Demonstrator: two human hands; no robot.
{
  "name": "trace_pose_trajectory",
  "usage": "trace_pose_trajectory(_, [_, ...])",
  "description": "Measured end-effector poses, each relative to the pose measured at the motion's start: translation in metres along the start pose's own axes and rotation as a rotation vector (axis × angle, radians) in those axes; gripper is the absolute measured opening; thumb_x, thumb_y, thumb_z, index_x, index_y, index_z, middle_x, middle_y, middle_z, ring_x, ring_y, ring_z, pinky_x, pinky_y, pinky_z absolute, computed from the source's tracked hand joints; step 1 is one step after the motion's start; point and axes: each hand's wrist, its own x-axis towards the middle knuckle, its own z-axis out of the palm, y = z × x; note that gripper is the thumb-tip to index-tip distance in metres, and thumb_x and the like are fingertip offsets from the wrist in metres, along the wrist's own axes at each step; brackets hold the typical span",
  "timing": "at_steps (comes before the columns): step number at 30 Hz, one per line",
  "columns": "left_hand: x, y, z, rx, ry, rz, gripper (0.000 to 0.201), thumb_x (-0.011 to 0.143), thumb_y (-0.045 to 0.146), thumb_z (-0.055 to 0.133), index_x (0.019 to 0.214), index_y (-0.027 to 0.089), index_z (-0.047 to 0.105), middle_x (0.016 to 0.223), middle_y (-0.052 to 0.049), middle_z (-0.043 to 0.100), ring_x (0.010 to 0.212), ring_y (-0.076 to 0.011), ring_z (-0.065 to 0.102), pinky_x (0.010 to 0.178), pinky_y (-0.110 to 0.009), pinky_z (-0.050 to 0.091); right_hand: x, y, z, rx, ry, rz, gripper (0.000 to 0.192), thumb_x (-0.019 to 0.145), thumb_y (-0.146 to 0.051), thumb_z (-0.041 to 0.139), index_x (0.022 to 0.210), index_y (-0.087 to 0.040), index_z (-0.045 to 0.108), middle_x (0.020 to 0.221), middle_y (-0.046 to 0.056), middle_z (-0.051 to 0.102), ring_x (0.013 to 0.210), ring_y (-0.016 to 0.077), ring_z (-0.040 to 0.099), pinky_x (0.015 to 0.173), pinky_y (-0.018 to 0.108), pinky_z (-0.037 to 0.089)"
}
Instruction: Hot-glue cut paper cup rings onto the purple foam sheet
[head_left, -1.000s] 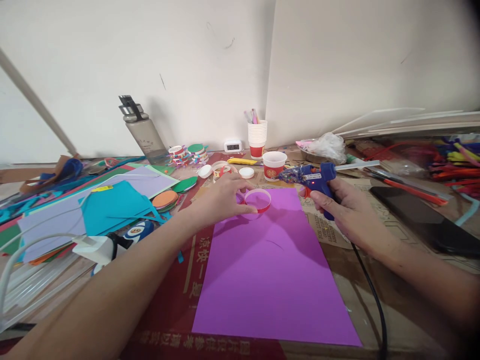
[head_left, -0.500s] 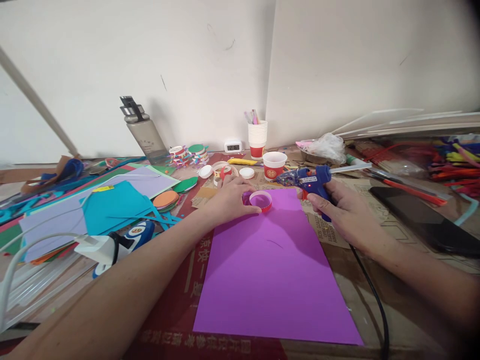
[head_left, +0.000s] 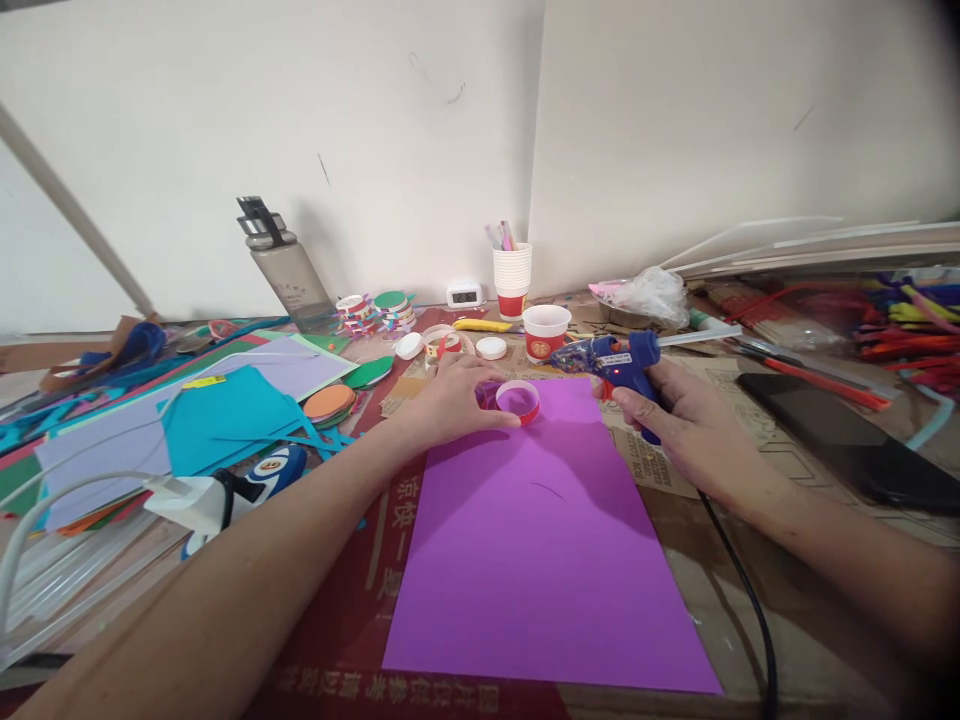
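My left hand [head_left: 459,400] has its fingers around the left side of a paper cup ring [head_left: 529,412], red outside and pale inside. The ring stands on the far part of a purple sheet of paper [head_left: 551,560]. Wrapped around the handle of a blue hot glue gun [head_left: 636,372], my right hand [head_left: 694,435] keeps it at the sheet's right edge. The gun's nozzle points left, near a red and white paper cup [head_left: 546,335], and a clear glue stick sticks out of its back. A small red light glows on the gun's body.
A black phone [head_left: 847,440] lies right of my right hand, and the gun's black cord [head_left: 739,570] runs toward the front edge. Blue paper sheets [head_left: 229,420] and a white plug [head_left: 191,502] are at left. Behind stand a bottle [head_left: 289,275] and stacked cups [head_left: 512,275].
The view has shifted very slightly. Both hands, the ring and the glue gun keep nearly the same places on and beside the purple sheet.
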Motion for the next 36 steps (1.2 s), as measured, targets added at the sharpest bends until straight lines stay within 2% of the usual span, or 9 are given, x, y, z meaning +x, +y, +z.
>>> trace_pose_trajectory(3, [0.003,-0.007,-0.012,-0.110,0.151,-0.045,0.047,0.076,0.058,0.066,0.107,0.022,0.072,0.116,-0.007,0.068,0.115,-0.0280,0.056,0.104,-0.042,0.039,0.000,0.004,-0.001,0.026,-0.008,0.024,0.034,0.085,-0.047,0.056,0.107,-0.021,0.063,0.081,0.003,0.062,0.072,0.0213,0.054,0.064,0.034,0.040])
trace_pose_trajectory(6, [0.006,-0.018,-0.019,-0.178,0.345,-0.205,0.038,0.080,0.049,0.064,0.102,0.019,0.070,0.110,-0.008,0.069,0.102,-0.0236,0.062,0.091,-0.035,0.046,0.000,0.005,-0.001,0.043,0.001,0.038,0.032,0.085,-0.047,0.057,0.104,-0.022,0.062,0.074,0.001,0.057,0.065,0.0180,0.048,0.060,0.031,0.037])
trace_pose_trajectory(8, [0.009,-0.027,-0.019,-0.142,0.432,-0.303,0.036,0.078,0.043,0.066,0.103,0.017,0.068,0.106,-0.008,0.069,0.094,-0.0220,0.063,0.084,-0.034,0.048,0.000,0.004,-0.001,0.064,0.009,0.047,0.028,0.084,-0.047,0.058,0.096,-0.021,0.062,0.069,-0.001,0.053,0.060,0.0159,0.044,0.056,0.030,0.035])
trace_pose_trajectory(10, [0.012,-0.034,-0.015,-0.094,0.450,-0.346,0.040,0.077,0.041,0.067,0.107,0.014,0.066,0.105,-0.010,0.068,0.089,-0.0211,0.062,0.081,-0.033,0.047,0.001,0.003,0.000,0.111,-0.001,0.082,0.027,0.084,-0.048,0.059,0.087,-0.021,0.059,0.066,-0.002,0.051,0.058,0.0144,0.043,0.054,0.029,0.033])
trace_pose_trajectory(14, [0.019,-0.041,-0.007,-0.056,0.403,-0.385,0.049,0.077,0.042,0.067,0.116,0.013,0.060,0.107,-0.012,0.067,0.089,-0.0225,0.062,0.078,-0.035,0.047,0.002,0.004,-0.001,0.244,-0.028,0.174,0.031,0.082,-0.051,0.061,0.078,-0.021,0.055,0.063,-0.002,0.050,0.057,0.0126,0.043,0.052,0.026,0.033])
trace_pose_trajectory(19, [0.026,-0.044,-0.008,-0.086,0.396,-0.415,0.044,0.077,0.039,0.066,0.114,0.016,0.059,0.099,-0.009,0.069,0.088,-0.0222,0.064,0.074,-0.032,0.046,0.004,0.004,-0.003,0.400,-0.058,0.232,0.034,0.079,-0.053,0.066,0.077,-0.021,0.052,0.063,-0.003,0.052,0.057,0.0123,0.045,0.052,0.026,0.033])
trace_pose_trajectory(24, [0.030,-0.046,-0.010,-0.262,0.459,-0.429,0.032,0.075,0.033,0.068,0.102,0.017,0.063,0.086,-0.005,0.069,0.081,-0.0188,0.063,0.071,-0.030,0.046,0.004,-0.002,-0.003,0.537,-0.084,0.282,0.033,0.077,-0.051,0.068,0.080,-0.022,0.053,0.063,-0.002,0.053,0.057,0.0132,0.047,0.053,0.026,0.037])
trace_pose_trajectory(30, [0.027,-0.041,-0.007,-0.689,0.598,-0.366,0.039,0.070,0.035,0.074,0.101,0.014,0.065,0.085,-0.005,0.070,0.076,-0.0153,0.062,0.067,-0.027,0.046,0.006,-0.001,-0.003,0.684,-0.118,0.292,0.023,0.079,-0.042,0.069,0.087,-0.022,0.061,0.073,-0.002,0.057,0.058,0.0111,0.047,0.054,0.025,0.039])
trace_pose_trajectory(36, [0.019,-0.036,-0.013,-0.879,0.533,-0.342,0.038,0.069,0.037,0.076,0.098,0.014,0.066,0.082,-0.004,0.069,0.063,-0.0092,0.053,0.055,-0.023,0.036,0.006,-0.002,-0.002,0.615,-0.109,0.295,0.026,0.076,-0.046,0.070,0.082,-0.022,0.058,0.072,-0.001,0.058,0.057,0.0121,0.048,0.053,0.026,0.040])
